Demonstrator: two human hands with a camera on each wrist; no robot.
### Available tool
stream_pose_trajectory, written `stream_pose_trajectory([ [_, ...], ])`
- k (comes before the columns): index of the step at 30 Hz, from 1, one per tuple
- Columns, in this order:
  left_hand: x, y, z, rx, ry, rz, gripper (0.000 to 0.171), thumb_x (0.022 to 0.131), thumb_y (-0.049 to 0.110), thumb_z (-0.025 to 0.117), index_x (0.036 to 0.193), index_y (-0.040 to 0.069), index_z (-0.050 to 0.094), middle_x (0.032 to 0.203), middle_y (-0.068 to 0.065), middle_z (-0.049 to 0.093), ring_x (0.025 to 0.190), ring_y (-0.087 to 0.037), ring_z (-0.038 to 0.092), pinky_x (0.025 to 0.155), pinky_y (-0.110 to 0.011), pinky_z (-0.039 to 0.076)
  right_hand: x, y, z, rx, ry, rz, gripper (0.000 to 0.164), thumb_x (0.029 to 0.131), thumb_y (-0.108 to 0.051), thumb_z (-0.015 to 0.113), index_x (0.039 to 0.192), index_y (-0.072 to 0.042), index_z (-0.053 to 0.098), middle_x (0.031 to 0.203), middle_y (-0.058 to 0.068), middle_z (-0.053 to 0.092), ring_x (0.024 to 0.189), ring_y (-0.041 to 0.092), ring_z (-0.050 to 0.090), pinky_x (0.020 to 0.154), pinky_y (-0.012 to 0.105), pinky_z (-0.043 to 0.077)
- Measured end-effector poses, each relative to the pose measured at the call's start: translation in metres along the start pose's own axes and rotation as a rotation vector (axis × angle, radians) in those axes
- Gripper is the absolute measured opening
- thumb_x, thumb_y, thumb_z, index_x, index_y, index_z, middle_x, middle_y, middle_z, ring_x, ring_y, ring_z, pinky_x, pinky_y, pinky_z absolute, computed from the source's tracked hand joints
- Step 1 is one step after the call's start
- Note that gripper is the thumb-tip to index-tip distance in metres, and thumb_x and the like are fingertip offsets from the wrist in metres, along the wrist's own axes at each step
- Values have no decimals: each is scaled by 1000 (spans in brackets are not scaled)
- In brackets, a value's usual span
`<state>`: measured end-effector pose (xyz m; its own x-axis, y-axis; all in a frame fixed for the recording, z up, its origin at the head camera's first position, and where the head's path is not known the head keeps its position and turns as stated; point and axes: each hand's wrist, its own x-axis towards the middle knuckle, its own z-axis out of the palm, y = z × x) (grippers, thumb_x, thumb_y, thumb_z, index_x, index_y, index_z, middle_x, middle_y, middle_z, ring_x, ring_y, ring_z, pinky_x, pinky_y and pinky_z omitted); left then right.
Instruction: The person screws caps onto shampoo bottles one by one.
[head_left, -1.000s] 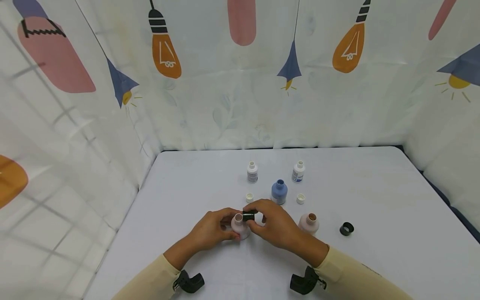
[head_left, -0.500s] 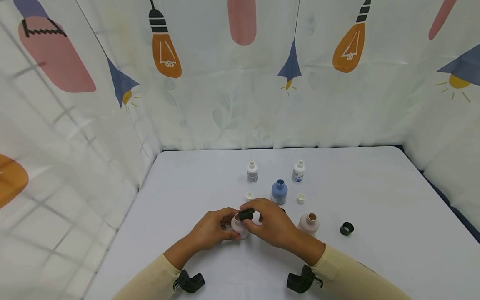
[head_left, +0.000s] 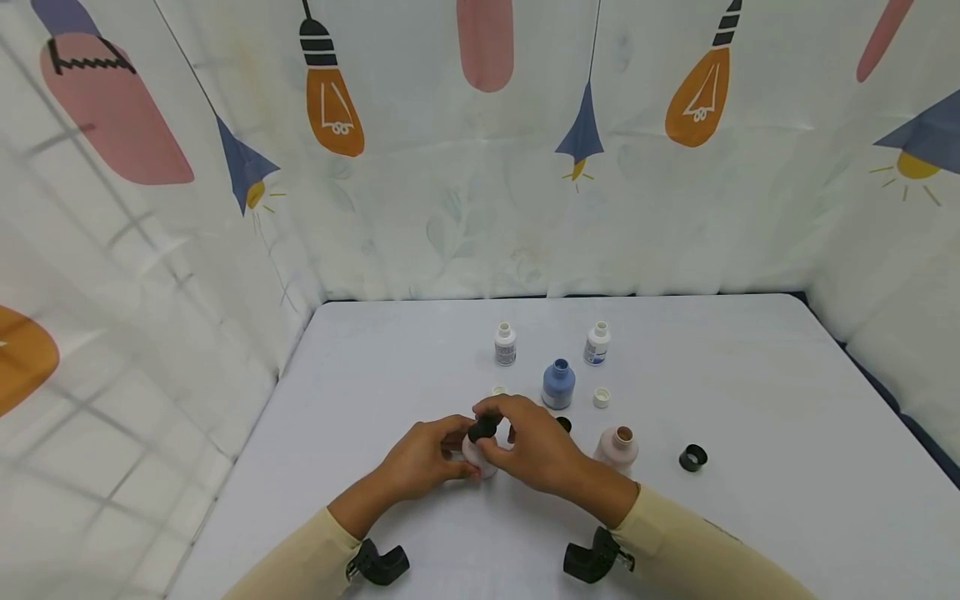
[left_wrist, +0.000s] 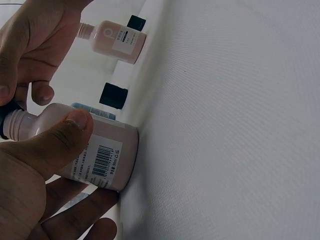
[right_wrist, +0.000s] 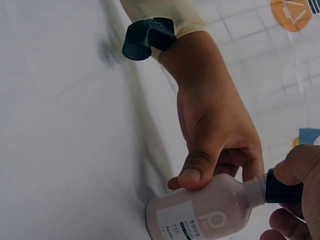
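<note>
On white table (head_left: 405, 358) before lamp-print curtain (head_left: 420, 208): grips pink bottle (right_wrist: 205, 205) upright in left hand (head_left: 420, 454); pinches black cap (head_left: 482, 428) over its mouth with right hand (head_left: 536, 446); note uncapped blue bottle (head_left: 558, 386) beyond, rightward.

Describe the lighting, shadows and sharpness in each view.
Head: bright, fairly even light, soft shadow below the left hand. Left wrist: dimmer, soft shadow near the pink bottle, barcode bars distinct. Right wrist: also dim, with a smudgy shadow beside the black wrist mount.
</note>
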<state>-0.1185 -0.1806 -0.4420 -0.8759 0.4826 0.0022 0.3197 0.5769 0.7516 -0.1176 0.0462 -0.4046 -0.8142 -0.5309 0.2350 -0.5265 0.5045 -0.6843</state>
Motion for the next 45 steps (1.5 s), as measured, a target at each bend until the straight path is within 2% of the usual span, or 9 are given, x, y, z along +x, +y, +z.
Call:
stream_pose_trajectory([
  [5, 0, -1, -1, -24, -7, 4, 57, 82, 29, 89, 132, 19, 64, 126, 5, 70, 111, -13, 69, 92, -32, 55, 2, 0, 1, -1, -5, -15, 32, 92, -16, 79, 120, -14, 65, 112, -4, 65, 86, 23, 60, 69, 23, 50],
  [12, -1, -2, -1, -21, -5, 15, 57, 82, 30, 88, 133, 18, 64, 127, 5, 70, 111, -13, 69, 92, -32, 55, 3, 0, 1, -27, -14, -63, 31, 92, -15, 79, 121, -14, 68, 115, -3, 67, 89, 21, 60, 71, 24, 50],
  [19, -1, -3, 1, -31, -11, 3, 55, 82, 32, 88, 131, 20, 64, 125, 5, 71, 111, -14, 69, 92, -34, 55, 3, 3, 3, -11, -15, -111, 30, 93, -13, 78, 121, -13, 70, 117, -2, 68, 98, 22, 61, 77, 31, 55],
  [30, -1, -3, 0, -18, -6, 18, 58, 82, 32, 88, 134, 24, 63, 119, 14, 72, 108, -6, 68, 95, -38, 54, 4, 5, 4, -32, -29, -101, 28, 93, -17, 78, 121, -14, 71, 117, -4, 68, 104, 18, 62, 81, 28, 54],
  [37, -2, -3, -1, -13, -4, 26, 58, 82, 32, 88, 134, 24, 63, 119, 13, 72, 107, -6, 69, 92, -35, 55, 7, 6, 7, -85, 5, -91, 27, 90, -27, 82, 114, -20, 70, 111, -10, 67, 103, 9, 60, 83, 27, 53],
  [45, -2, -2, -1, -21, -10, 13, 58, 83, 30, 88, 134, 23, 63, 117, 11, 73, 107, -6, 69, 92, -35, 55, 5, 8, 8, -122, 33, -103, 32, 86, -34, 85, 110, -20, 68, 107, -10, 66, 99, 11, 59, 83, 27, 53],
])
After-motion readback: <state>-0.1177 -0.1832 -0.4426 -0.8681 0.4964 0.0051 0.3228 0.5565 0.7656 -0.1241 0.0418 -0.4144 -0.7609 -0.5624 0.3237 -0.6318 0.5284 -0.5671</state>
